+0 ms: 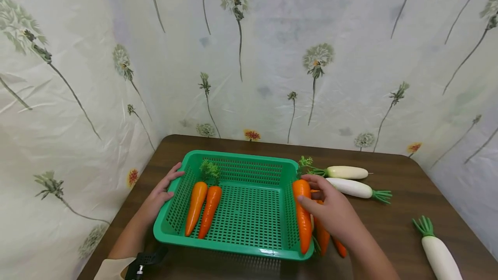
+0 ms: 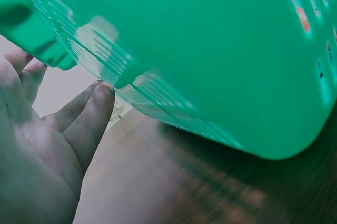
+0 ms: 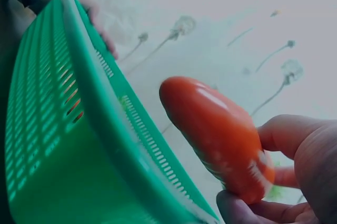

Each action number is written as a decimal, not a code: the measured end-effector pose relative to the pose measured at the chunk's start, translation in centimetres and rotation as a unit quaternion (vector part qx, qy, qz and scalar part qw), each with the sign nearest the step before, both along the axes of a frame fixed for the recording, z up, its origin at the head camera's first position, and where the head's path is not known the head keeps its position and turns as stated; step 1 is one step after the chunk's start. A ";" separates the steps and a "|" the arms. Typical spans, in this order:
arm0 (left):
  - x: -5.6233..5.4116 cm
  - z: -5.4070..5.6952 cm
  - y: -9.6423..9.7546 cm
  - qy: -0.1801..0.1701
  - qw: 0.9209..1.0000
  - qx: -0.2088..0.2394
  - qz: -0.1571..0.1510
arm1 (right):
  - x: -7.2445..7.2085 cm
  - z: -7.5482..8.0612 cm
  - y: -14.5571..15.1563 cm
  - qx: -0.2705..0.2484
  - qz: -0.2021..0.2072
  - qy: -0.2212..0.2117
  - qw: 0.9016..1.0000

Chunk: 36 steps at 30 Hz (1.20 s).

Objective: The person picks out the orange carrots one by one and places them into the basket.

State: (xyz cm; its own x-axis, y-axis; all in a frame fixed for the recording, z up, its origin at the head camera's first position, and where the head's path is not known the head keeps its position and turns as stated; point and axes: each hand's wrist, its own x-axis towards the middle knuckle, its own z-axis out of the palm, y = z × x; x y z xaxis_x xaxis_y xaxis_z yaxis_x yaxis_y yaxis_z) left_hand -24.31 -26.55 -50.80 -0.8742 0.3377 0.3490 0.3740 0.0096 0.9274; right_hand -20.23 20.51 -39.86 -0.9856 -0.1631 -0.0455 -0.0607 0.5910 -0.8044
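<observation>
Here the right hand [image 1: 330,211] grips a carrot [image 1: 302,215] between thumb and curled fingers, holding it over the right rim of the basket [image 1: 249,215]. Its long axis runs near to far along that rim, blunt end away from the person and tip toward them. The left hand [image 1: 161,191] rests with relaxed, straight fingers against the basket's left wall. Two carrots [image 1: 203,206] lie side by side at the left inside, leaving the middle and right floor free. More carrots [image 1: 327,239] lie on the table [image 1: 397,211] just right of the basket, under the right hand; three radishes [image 1: 350,180] lie farther right.
</observation>
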 end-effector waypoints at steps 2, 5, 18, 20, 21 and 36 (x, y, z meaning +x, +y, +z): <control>0.0 0.0 0.0 -0.003 1.000 0.000 0.001 | -0.3 0.1 -0.3 -0.004 0.000 0.000 1.000; -0.1 -0.1 0.0 0.000 1.000 0.000 -0.001 | -0.6 0.3 -0.6 -0.014 0.002 -0.003 1.000; -0.2 -0.1 0.0 -0.011 1.000 -0.010 0.005 | -1.7 1.1 -2.1 -0.010 0.004 0.001 1.000; -0.3 -0.2 -0.1 -0.010 1.000 -0.010 0.006 | -1.9 1.0 -2.4 -0.011 0.007 0.000 1.000; -0.3 -0.3 -0.1 -0.010 1.000 -0.008 0.006 | -2.0 0.9 -2.5 -0.010 0.007 0.000 1.000; -0.2 -0.1 -0.1 0.002 1.000 0.001 -0.005 | -3.4 1.9 -3.8 0.023 0.013 0.012 1.000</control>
